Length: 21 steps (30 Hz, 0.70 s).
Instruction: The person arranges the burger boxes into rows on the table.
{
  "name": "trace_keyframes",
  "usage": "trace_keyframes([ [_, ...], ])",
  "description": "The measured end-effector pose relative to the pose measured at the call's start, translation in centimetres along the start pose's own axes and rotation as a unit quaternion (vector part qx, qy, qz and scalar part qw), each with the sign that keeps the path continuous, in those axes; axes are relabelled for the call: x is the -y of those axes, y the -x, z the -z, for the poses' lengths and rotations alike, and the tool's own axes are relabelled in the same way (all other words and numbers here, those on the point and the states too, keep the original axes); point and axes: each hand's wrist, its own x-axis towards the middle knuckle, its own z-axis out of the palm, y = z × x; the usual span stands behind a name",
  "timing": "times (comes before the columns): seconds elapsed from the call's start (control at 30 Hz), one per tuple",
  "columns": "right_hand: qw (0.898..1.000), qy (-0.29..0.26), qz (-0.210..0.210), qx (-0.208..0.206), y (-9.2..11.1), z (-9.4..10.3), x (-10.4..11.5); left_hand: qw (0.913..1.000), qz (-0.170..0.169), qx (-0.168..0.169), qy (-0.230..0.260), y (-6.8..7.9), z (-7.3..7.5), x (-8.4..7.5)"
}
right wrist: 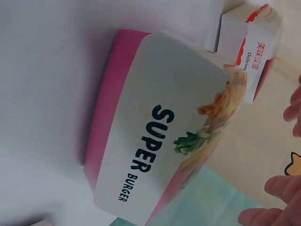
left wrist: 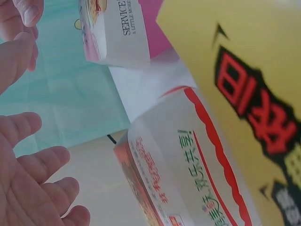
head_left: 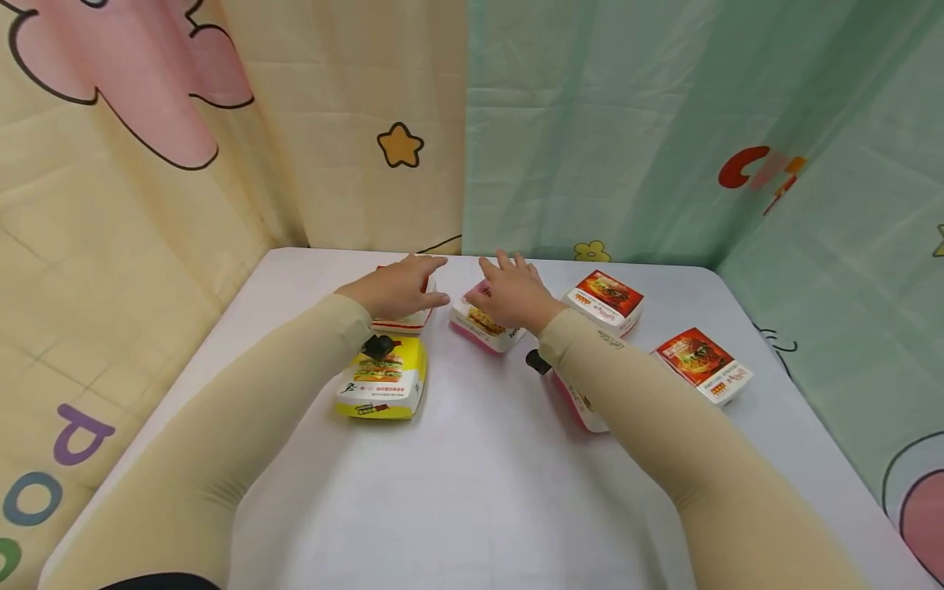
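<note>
My left hand (head_left: 392, 288) is above a red and white burger box (head_left: 404, 324) near the table's back edge, partly hiding it. In the left wrist view its fingers are spread, apart from the red and white box (left wrist: 174, 160). My right hand (head_left: 519, 297) hovers over a pink and white burger box (head_left: 475, 324), covering part of its top. The right wrist view shows this "SUPER BURGER" box (right wrist: 141, 127) with the fingertips (right wrist: 282, 188) away from it. Neither hand holds anything.
A yellow burger box (head_left: 379, 389) stands under my left wrist. Another pink and white box (head_left: 583, 410) is partly hidden by my right forearm. Two red-topped boxes (head_left: 608, 297) (head_left: 701, 365) sit at right. Printed curtains (head_left: 590, 123) enclose the white table (head_left: 457, 492).
</note>
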Motion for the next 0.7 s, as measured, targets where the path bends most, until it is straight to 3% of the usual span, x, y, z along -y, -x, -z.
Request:
trace_keyframes([
  [0.23, 1.0, 0.001, -0.015, 0.022, 0.7, 0.1, -1.0, 0.9997, -0.005, 0.018, 0.013, -0.7, -0.2, -1.2],
  [0.43, 0.999, 0.01, -0.026, 0.033, 1.4, 0.2, -1.9, 0.9996, -0.014, 0.025, -0.006, -1.5, -0.6, -2.0],
  [0.7, 0.999, 0.032, -0.02, 0.039, 2.1, 0.0, -3.0, 0.9992, -0.014, 0.039, -0.003, -2.3, -1.3, -2.9],
])
